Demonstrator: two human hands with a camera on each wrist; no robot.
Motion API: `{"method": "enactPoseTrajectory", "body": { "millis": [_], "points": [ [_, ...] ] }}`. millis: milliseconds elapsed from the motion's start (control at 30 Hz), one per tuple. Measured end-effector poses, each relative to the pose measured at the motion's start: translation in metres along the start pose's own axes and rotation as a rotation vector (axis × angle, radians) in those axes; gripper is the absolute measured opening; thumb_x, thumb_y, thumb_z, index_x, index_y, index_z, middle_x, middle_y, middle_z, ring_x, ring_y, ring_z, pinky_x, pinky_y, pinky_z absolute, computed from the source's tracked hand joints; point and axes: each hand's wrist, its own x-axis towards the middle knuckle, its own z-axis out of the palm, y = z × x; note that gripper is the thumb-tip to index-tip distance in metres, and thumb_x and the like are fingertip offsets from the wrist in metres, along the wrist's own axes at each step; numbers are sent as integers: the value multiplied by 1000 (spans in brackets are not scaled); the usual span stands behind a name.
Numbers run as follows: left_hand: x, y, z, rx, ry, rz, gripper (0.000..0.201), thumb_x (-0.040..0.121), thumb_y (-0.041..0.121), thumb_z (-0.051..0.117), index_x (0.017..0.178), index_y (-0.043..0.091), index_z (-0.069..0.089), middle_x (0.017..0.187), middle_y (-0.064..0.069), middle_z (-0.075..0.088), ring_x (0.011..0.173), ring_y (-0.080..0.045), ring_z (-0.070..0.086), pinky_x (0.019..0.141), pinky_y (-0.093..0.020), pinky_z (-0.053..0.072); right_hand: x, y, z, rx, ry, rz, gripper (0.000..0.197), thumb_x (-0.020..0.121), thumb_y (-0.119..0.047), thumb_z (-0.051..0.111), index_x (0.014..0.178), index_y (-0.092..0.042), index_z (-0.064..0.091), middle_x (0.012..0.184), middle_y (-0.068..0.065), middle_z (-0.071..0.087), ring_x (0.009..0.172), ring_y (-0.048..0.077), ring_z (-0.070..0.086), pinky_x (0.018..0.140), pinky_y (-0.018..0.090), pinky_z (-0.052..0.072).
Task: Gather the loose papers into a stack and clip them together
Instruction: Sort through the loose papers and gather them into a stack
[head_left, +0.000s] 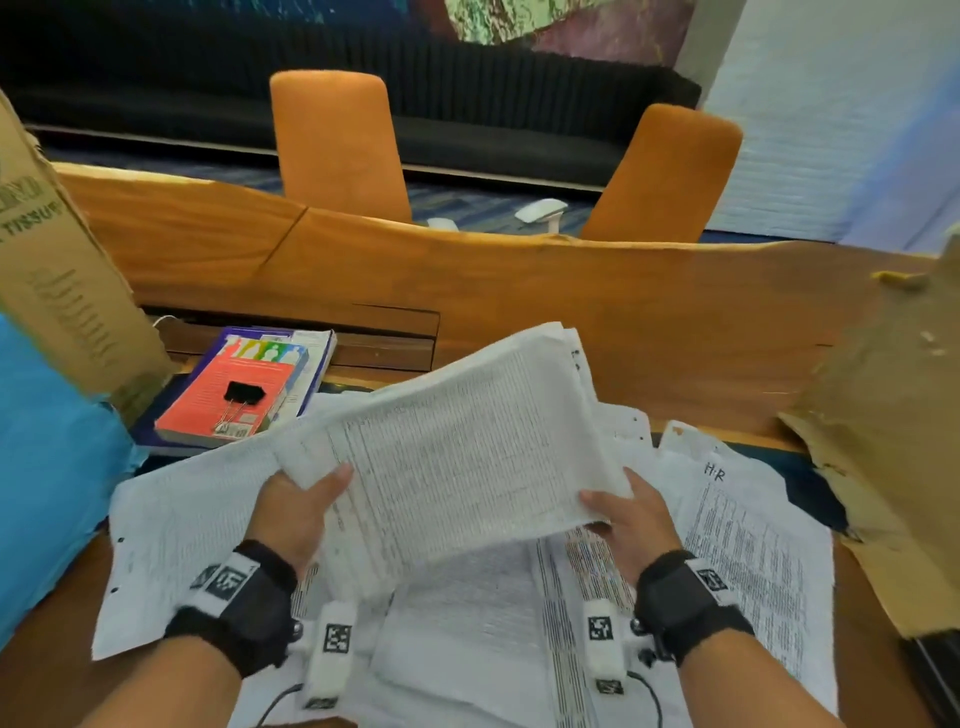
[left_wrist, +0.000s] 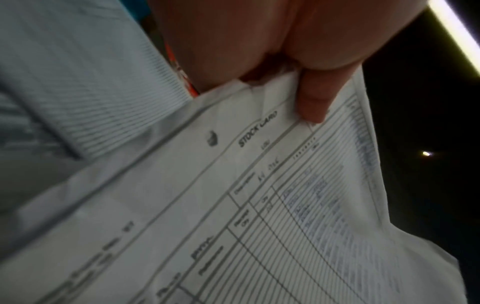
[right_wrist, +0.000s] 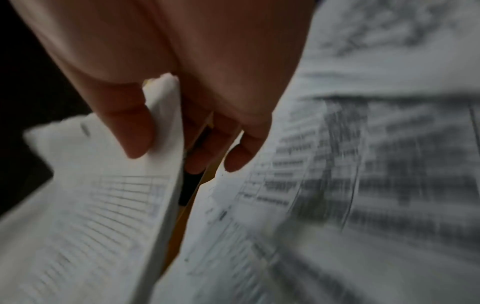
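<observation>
Head view evenly bright, edges bowed, both wrist views dim, motion-blurred, dark corners

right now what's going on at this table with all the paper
A person is gathering printed sheets. The left hand and right hand each grip a near corner of a lifted bundle of papers, thumbs on top. More loose sheets lie spread on the table beneath. The black binder clip sits unused on a red book.
</observation>
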Motion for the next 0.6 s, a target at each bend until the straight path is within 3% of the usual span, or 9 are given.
{"method": "enactPoseTrajectory", "body": {
  "millis": [100, 200, 300, 367, 467, 533, 600],
  "points": [
    [-5, 14, -2, 49, -40, 111, 13, 91, 11, 63, 98, 20, 68, 102, -4, 73, 98, -25, 68, 92, -49, 51, 3, -13, -2, -317, -78, -99, 36, 81, 1, 74, 111, -15, 65, 107, 3, 74, 101, 23, 70, 92, 47, 56],
    [-6, 20, -3, 38, -105, 177, 12, 84, 11, 69, 92, 19, 73, 98, -7, 75, 99, -29, 67, 90, -49, 50, 3, -30, 6, -295, -33, -253, 39, 76, 10, 70, 106, -14, 68, 97, -4, 74, 91, 10, 69, 82, 33, 58],
    [-1, 17, -7, -41, -196, 189, 37, 52, 17, 72, 90, 14, 74, 90, -12, 73, 91, -32, 67, 82, -44, 51, 2, -34, 12, -196, -1, -270, 45, 59, -3, 57, 104, -8, 64, 92, 7, 67, 88, 24, 64, 76, 41, 53],
    [3, 9, -7, -4, -218, 160, 53, 44, 19, 69, 95, 6, 67, 88, -16, 68, 87, -32, 63, 76, -38, 49, 0, -21, 16, -224, -20, -169, 46, 52, -8, 52, 98, -9, 61, 92, 12, 65, 93, 33, 63, 79, 49, 53],
    [6, -8, -7, 23, -198, 111, 44, 52, 6, 63, 96, 1, 64, 88, -16, 69, 93, -37, 63, 76, -39, 51, -9, -6, 19, -315, -33, -70, 40, 51, -9, 50, 89, -14, 60, 91, 13, 66, 96, 35, 62, 82, 50, 54],
    [8, -15, -9, 18, -190, 110, 44, 57, 4, 59, 100, -3, 64, 93, -19, 70, 97, -41, 63, 83, -49, 52, -10, -10, 16, -241, 3, -113, 36, 50, -7, 49, 85, -11, 60, 83, 10, 64, 88, 33, 61, 76, 42, 51],
    [10, -15, -11, -15, -192, 126, 39, 58, 3, 58, 96, -2, 66, 90, -19, 70, 94, -39, 64, 84, -52, 50, -8, -20, 14, -141, 21, -186, 37, 50, -4, 48, 84, -6, 63, 76, 7, 64, 80, 28, 62, 69, 39, 51]
  ]
}}
